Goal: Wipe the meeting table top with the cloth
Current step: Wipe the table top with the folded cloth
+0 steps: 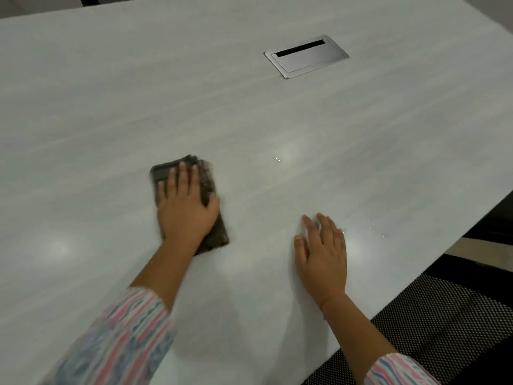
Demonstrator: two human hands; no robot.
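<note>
Starting at the left, the striped sleeve (119,343) leads up to the left hand (186,201), which lies flat on the folded dark cloth (161,175). The fingers are straight and spread and the thumb is out to the right. It presses the cloth down and does not clutch it. The cloth sits on the near-middle part of the meeting table (111,107), a little left of centre, and its edges look smeared, so I'd say a wiping stroke is under way.

How much is already wiped is hard to judge. The pale top looks even nearly everywhere and I can't make out streaks or a damp trail. What clearly remains is to the right of the cloth: a small glint of liquid (277,159) near the middle, and a scatter of fine droplets (369,227) close to the right edge.

Between those spots the right hand (323,251) rests palm down on the bare top, fingers relaxed and extended, holding nothing. It seems to be bracing the person.

Further off to the right, a metal cable box (306,56) is set flush into the table. Its lid is down, with only a dark slot along the far side. Whatever is inside is hidden.

A black mesh chair (444,329) stands just off the near right edge.
</note>
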